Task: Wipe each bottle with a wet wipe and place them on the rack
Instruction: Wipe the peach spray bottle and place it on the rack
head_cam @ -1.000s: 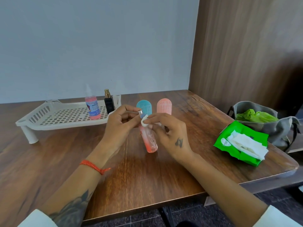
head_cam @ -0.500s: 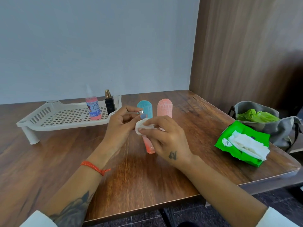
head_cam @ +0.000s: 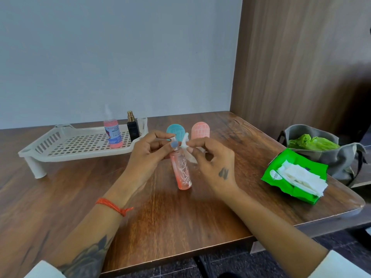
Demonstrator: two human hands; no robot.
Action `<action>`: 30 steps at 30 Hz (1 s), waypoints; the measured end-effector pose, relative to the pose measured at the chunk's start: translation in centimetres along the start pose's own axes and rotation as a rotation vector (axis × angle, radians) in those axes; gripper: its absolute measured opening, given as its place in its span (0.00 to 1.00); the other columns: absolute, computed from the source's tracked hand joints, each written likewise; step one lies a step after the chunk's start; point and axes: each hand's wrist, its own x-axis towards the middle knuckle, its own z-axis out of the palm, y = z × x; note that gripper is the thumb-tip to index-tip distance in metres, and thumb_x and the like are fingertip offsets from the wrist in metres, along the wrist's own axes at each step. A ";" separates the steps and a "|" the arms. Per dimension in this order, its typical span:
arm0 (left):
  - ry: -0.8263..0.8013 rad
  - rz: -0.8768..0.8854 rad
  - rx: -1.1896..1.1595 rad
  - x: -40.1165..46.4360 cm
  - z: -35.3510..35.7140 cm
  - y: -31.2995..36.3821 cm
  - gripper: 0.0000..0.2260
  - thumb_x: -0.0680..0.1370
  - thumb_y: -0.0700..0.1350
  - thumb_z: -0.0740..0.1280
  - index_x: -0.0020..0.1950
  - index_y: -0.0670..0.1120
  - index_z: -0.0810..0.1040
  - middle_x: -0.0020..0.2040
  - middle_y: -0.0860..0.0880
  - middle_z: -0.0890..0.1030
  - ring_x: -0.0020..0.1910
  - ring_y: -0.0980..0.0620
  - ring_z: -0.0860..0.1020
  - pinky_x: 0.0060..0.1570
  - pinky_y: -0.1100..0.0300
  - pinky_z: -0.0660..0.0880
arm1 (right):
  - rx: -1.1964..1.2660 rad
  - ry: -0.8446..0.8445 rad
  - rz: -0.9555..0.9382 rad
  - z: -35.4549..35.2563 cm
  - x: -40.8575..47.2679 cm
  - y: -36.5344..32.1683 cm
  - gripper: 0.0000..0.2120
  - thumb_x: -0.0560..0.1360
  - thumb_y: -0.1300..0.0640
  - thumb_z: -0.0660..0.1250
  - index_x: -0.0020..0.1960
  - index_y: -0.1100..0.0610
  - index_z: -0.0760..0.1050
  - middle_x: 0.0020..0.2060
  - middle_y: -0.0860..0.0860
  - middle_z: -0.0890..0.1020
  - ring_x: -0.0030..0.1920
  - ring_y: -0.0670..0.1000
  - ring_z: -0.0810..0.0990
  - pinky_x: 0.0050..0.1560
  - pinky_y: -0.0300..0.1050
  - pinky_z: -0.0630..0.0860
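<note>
Five bottles, perhaps; one rack, one wipe pack, two hands.

One head-worn wide-angle camera looks forward and down from above the near edge of the wooden table, close enough that both forearms enter from the bottom corners. It faces the grey wall at 12 o'clock; the white rack lies toward 10 o'clock, the wood-panelled wall at 2 o'clock.
</note>
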 end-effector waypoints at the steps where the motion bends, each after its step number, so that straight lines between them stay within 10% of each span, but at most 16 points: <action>1: 0.001 0.001 -0.004 0.0 0.0 0.0 0.06 0.72 0.39 0.69 0.48 0.45 0.78 0.41 0.47 0.85 0.43 0.54 0.83 0.42 0.63 0.80 | -0.056 0.022 -0.150 0.1 -0.2 0.0 0.05 0.70 0.66 0.71 0.45 0.60 0.82 0.43 0.49 0.82 0.44 0.40 0.79 0.44 0.29 0.73; 5: 0.020 -0.007 0.005 0.0 -0.2 -0.3 0.06 0.73 0.40 0.69 0.49 0.46 0.78 0.40 0.48 0.85 0.43 0.52 0.84 0.43 0.61 0.81 | -0.204 -0.084 -0.425 0.9 -0.9 0.3 0.07 0.70 0.66 0.72 0.47 0.60 0.82 0.48 0.56 0.81 0.48 0.52 0.80 0.49 0.42 0.76; 18: -0.019 -0.023 -0.020 0.1 -0.2 0.1 0.06 0.72 0.37 0.69 0.49 0.44 0.78 0.43 0.46 0.85 0.45 0.53 0.84 0.43 0.65 0.79 | 0.035 -0.062 0.051 0.5 -0.1 0.5 0.04 0.71 0.59 0.68 0.43 0.58 0.81 0.38 0.45 0.82 0.40 0.44 0.79 0.38 0.29 0.72; 30: -0.026 -0.016 -0.014 0.0 -0.3 0.2 0.09 0.68 0.43 0.70 0.48 0.45 0.79 0.42 0.48 0.85 0.46 0.53 0.83 0.46 0.63 0.80 | -0.261 -0.094 -0.454 0.4 -0.7 -0.1 0.07 0.74 0.63 0.65 0.47 0.64 0.81 0.48 0.59 0.81 0.45 0.54 0.81 0.45 0.42 0.78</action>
